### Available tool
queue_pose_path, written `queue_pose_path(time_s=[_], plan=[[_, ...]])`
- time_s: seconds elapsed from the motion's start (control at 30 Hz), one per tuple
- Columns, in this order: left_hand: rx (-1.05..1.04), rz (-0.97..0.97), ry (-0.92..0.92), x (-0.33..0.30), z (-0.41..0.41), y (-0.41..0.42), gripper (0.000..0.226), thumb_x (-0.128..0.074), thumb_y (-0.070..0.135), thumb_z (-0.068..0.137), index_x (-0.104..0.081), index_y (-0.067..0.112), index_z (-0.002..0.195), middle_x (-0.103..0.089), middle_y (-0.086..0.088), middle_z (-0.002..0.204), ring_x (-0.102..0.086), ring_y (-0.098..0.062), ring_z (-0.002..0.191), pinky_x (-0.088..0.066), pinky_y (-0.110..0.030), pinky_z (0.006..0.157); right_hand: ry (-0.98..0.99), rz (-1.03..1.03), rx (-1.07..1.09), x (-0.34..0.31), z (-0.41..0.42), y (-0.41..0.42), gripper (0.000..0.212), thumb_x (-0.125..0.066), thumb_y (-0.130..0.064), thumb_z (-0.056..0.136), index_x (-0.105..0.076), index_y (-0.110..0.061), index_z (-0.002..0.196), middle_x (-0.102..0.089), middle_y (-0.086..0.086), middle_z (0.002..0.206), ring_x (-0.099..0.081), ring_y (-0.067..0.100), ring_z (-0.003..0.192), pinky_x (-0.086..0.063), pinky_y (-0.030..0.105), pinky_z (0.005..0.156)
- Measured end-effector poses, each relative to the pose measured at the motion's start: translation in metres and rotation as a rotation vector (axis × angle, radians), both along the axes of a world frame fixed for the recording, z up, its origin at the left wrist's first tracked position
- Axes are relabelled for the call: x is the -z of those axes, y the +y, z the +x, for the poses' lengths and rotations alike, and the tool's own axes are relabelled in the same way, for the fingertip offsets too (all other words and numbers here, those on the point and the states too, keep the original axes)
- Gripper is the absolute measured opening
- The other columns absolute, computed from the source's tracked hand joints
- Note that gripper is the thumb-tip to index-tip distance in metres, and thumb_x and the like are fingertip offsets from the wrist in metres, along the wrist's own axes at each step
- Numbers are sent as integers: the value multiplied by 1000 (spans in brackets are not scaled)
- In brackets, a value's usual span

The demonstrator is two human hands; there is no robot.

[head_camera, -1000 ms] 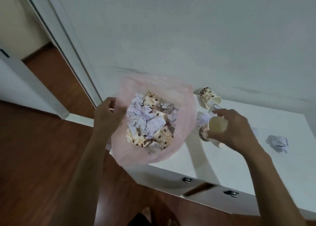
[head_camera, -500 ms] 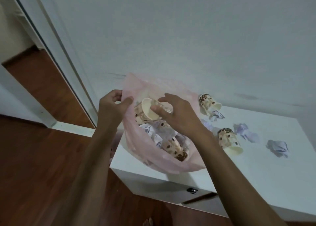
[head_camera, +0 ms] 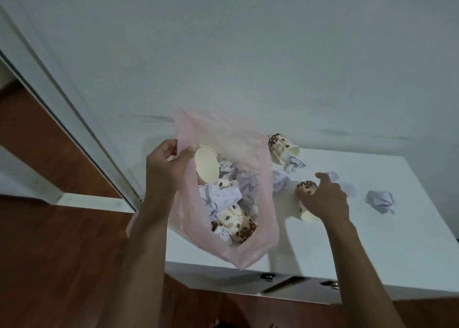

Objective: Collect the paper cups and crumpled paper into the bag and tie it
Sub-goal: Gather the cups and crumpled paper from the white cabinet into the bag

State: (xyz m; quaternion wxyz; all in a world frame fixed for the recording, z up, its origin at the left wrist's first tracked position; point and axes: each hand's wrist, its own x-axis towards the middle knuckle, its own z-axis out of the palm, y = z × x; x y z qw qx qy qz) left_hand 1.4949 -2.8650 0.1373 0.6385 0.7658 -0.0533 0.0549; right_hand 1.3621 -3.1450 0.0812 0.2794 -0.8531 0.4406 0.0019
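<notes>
A pink plastic bag [head_camera: 264, 230] stands open on the left end of the white cabinet top [head_camera: 387, 248]. It holds several crumpled papers and bean-patterned paper cups; one cup [head_camera: 206, 165] lies near the top with its cream mouth facing me. My left hand [head_camera: 167, 166] pinches the bag's left rim and holds it up. My right hand [head_camera: 324, 199] reaches over a paper cup [head_camera: 307, 187] lying on its side on the cabinet, fingers curled round it. Another cup [head_camera: 282, 145] lies by the wall. Crumpled papers [head_camera: 380, 201] [head_camera: 280, 182] lie around it.
The wall runs close behind the cabinet. A white door frame [head_camera: 74, 119] stands to the left, with wooden floor [head_camera: 62, 265] below. Drawer handles [head_camera: 267, 276] show on the cabinet's front, and one drawer is slightly ajar.
My right hand dropped a cup into the bag, then moved right and came down on the cup lying on the cabinet. My left hand kept hold of the bag's rim.
</notes>
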Motion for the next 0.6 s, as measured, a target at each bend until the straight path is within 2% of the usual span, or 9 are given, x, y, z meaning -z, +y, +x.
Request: queue_pose_path(time_s=[0.07, 0.1, 0.27, 0.37, 0.47, 0.53, 0.6], plan=[[17, -15, 5, 4, -2, -2, 8, -68, 17, 88, -71, 16, 95, -73, 5, 87, -64, -1, 72, -48, -11, 61, 108, 71, 9, 17, -6, -4, 86, -73, -49, 78, -30, -24, 148, -48, 19, 140, -45, 40, 130, -40, 48, 106], [18, -16, 8, 6, -2, -1, 6, -68, 17, 87, -71, 18, 93, -73, 9, 85, -63, 2, 71, -47, -10, 60, 90, 86, 24, 24, -8, -3, 86, -74, -47, 77, -30, -25, 147, -48, 20, 139, -47, 40, 128, -42, 48, 104], [-23, 15, 13, 13, -1, 6, 6, -68, 23, 86, -69, 27, 91, -71, 20, 81, -63, 8, 71, -43, -5, 57, -250, 46, 75, 32, -7, 8, 76, -80, -28, 74, -44, -19, 141, -59, 18, 125, -56, 36, 116, -44, 40, 95], [-28, 22, 17, 14, 1, 11, 7, -68, 26, 85, -68, 33, 85, -71, 24, 82, -64, 7, 74, -45, -6, 58, -551, 83, 129, 4, 2, 22, 69, -82, -33, 69, -48, -20, 127, -62, 3, 113, -62, 22, 101, -47, 28, 79], [-34, 34, 2, 15, 2, 15, 9, -67, 29, 85, -66, 37, 84, -70, 27, 83, -64, 8, 78, -45, -6, 58, -841, 73, 91, -42, 10, 48, 58, -76, -43, 63, -46, -29, 111, -59, -18, 102, -61, -1, 89, -43, 6, 60], [-30, 41, -4, 16, 1, 17, 9, -67, 31, 86, -65, 40, 86, -69, 30, 84, -63, 9, 82, -47, -7, 59, -951, 38, -7, -67, 12, 71, 57, -75, -46, 61, -45, -33, 107, -58, -23, 101, -60, -9, 87, -46, 6, 57], [-19, 44, -19, 16, 0, 18, 11, -68, 32, 87, -64, 42, 86, -67, 34, 84, -62, 11, 84, -47, -5, 58, -942, 11, -121, -78, 17, 94, 59, -77, -49, 60, -43, -37, 106, -61, -17, 101, -62, -4, 86, -49, 11, 57]])
